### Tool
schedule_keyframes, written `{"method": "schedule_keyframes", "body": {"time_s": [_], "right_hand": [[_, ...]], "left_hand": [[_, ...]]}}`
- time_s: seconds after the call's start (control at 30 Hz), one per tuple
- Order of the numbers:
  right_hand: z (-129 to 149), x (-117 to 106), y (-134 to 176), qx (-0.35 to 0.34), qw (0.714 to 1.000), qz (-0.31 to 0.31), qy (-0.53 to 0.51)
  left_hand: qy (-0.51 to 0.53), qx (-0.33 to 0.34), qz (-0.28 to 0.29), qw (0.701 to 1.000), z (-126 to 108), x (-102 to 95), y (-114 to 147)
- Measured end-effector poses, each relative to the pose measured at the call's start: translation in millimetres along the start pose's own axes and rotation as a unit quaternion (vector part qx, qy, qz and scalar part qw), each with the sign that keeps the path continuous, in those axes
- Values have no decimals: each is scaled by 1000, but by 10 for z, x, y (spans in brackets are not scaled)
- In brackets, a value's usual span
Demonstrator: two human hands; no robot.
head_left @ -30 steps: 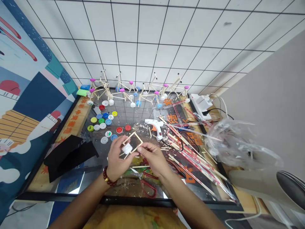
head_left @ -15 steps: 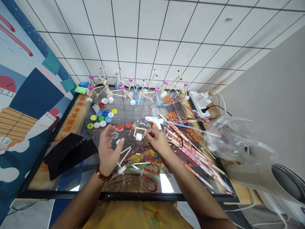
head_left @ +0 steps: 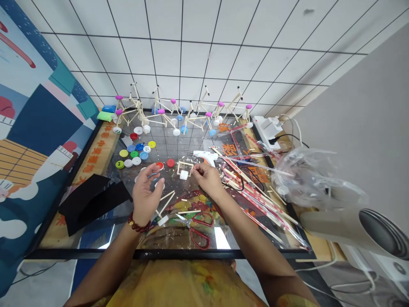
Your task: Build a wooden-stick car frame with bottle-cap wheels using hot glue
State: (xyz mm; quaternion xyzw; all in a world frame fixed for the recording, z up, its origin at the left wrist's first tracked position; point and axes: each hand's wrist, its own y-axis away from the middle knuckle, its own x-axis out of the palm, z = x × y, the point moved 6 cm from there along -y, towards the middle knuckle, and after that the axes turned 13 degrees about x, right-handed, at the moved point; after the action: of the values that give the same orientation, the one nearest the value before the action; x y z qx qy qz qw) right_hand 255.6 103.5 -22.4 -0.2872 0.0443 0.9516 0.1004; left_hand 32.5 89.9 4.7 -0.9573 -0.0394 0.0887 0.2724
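My right hand [head_left: 207, 178] is closed in a pinch at the right side of a small wooden stick frame [head_left: 185, 163]; its fingertips touch the frame's edge. A white bottle cap [head_left: 183, 175] is at the near side of that frame. My left hand [head_left: 147, 187] is raised with its fingers apart and holds nothing. Close by it are a red cap [head_left: 159, 165] and other caps partly hidden behind the fingers. Between my arms lie red-handled scissors [head_left: 200, 230], a few cut sticks [head_left: 168, 202] and a small white block [head_left: 162, 220].
A white glue gun [head_left: 204, 156] lies beyond my right hand. Long wrapped sticks [head_left: 255, 200] cover the right side, beside a clear plastic bag [head_left: 313, 175]. Several stick bicycle models [head_left: 166, 119] line the back. Coloured caps [head_left: 135, 154] and black sheets [head_left: 92, 204] are at left.
The whole view has shifted slightly, so the table appears higher. My right fingers stay pinched at the stick frame, whose outline shows more clearly now. My left hand remains open.
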Motion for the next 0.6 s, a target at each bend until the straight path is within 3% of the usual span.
{"method": "schedule_keyframes", "body": {"time_s": [0.17, 0.33, 0.47, 0.6], "right_hand": [[32, -11, 96, -10, 999, 42, 16], [20, 23, 47, 7, 999, 30, 20], [6, 26, -48, 20, 999, 24, 22], [0, 36, 48, 18, 998, 54, 29]], "left_hand": [[17, 40, -113, 993, -48, -240, -104], [8, 129, -280, 951, -132, -604, -229], [37, 134, -315, 939, -108, -700, -281], [24, 127, -326, 937, -101, -732, -262]]}}
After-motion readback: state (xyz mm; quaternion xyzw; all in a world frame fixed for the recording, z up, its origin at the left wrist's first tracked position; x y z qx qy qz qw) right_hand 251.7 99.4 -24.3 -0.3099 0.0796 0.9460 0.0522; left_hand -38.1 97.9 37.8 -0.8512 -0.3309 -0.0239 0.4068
